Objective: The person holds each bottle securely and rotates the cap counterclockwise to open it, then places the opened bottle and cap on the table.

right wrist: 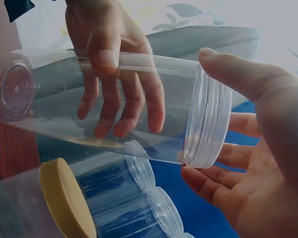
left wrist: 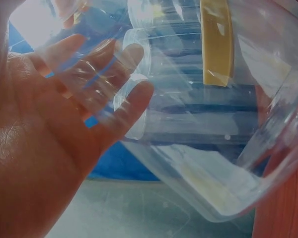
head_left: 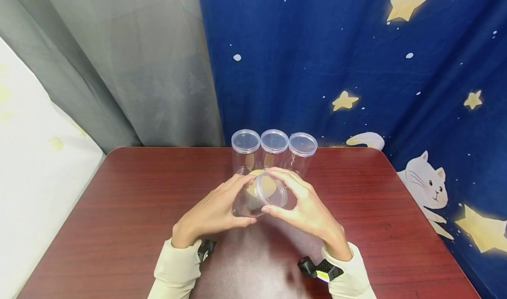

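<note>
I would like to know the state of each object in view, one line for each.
Held clear jar: tilted
Clear lid: on the held jar; how tight, cannot tell
Left grip: around the held jar
Right grip: pinching the lid
Three clear jars: upright, closed
Yellow-lidded jar: upright, closed
Blue curtain: hanging
Grey curtain: hanging

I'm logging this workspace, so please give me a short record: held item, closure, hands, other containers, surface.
Held item: clear cylindrical plastic jar, tilted on its side
Closure: translucent round plastic lid at its mouth
Left hand: grips the jar's body
Right hand: thumb and fingers on the lid
Row behind: three clear plastic jars with translucent lids, upright
Other container: clear jar with mustard-yellow round lid, upright, in front of the row
Surface: glossy reddish-brown table
</note>
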### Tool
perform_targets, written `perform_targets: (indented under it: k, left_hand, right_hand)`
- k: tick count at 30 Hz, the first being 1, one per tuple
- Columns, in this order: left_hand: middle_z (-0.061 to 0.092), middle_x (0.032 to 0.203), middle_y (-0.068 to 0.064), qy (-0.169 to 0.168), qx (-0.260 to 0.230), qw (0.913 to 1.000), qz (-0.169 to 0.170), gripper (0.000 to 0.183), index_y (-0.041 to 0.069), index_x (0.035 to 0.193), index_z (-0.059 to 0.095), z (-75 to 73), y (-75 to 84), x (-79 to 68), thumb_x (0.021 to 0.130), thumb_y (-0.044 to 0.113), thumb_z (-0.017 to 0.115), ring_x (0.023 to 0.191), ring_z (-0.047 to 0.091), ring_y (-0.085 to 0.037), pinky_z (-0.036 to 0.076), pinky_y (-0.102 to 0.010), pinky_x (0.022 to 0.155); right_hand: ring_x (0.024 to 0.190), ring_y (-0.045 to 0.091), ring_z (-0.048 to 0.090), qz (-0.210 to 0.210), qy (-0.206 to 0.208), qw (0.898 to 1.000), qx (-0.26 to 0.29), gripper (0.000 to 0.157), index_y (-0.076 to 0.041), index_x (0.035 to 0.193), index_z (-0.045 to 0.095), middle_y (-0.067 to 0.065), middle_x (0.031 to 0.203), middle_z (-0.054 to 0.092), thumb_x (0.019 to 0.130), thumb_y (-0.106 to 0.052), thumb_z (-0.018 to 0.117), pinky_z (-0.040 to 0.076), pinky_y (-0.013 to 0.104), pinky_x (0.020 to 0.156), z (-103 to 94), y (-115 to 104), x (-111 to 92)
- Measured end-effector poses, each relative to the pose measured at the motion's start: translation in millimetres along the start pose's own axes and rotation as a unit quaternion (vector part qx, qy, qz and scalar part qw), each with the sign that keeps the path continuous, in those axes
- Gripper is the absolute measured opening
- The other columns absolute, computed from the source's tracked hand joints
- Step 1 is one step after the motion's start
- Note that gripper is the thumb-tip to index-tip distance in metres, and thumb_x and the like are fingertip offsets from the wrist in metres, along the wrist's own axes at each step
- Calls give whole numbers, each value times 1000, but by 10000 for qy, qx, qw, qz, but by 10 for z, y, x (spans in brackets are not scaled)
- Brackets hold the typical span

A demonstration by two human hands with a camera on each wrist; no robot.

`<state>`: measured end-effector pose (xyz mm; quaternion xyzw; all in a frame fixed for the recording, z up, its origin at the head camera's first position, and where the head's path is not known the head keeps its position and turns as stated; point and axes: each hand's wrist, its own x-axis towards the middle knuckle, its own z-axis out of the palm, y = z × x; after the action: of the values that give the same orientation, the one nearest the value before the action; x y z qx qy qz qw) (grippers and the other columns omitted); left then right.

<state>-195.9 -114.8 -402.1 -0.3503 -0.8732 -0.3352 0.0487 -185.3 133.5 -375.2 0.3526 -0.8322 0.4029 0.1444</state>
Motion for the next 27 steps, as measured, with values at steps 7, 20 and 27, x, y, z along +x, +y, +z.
perform_targets:
  k: [7, 20, 27]
  left_hand:
    - [46, 139, 13, -63, -7, 10000, -23, 92, 34, 153, 31, -16, 3, -7, 76, 46, 81, 121, 50, -8, 45, -37, 102]
    - [52, 133, 9, 154, 324, 9994, -29, 93, 32, 152, 33, -24, 55, 1, 74, 47, 82, 117, 52, -6, 47, -37, 99]
    - [53, 137, 6, 272, 605, 9976, 189, 97, 30, 154, 30, -7, 77, 26, 74, 46, 82, 118, 53, -9, 46, -40, 99]
  right_hand:
    - [135, 17, 47, 4, -248, 9996, 103, 74, -18, 142, 52, -1, 145, 52, 77, -25, 86, 33, 37, 116, -28, -16, -5]
    - [133, 15, 49, 528, -180, 9982, 205, 85, -19, 151, 38, -2, 149, 48, 80, -30, 82, 44, 40, 106, 12, -32, 10]
    - [123, 21, 57, 748, 394, 9950, -539, 80, -8, 141, 50, 7, 137, 57, 78, -48, 80, 48, 43, 100, 79, -45, 13]
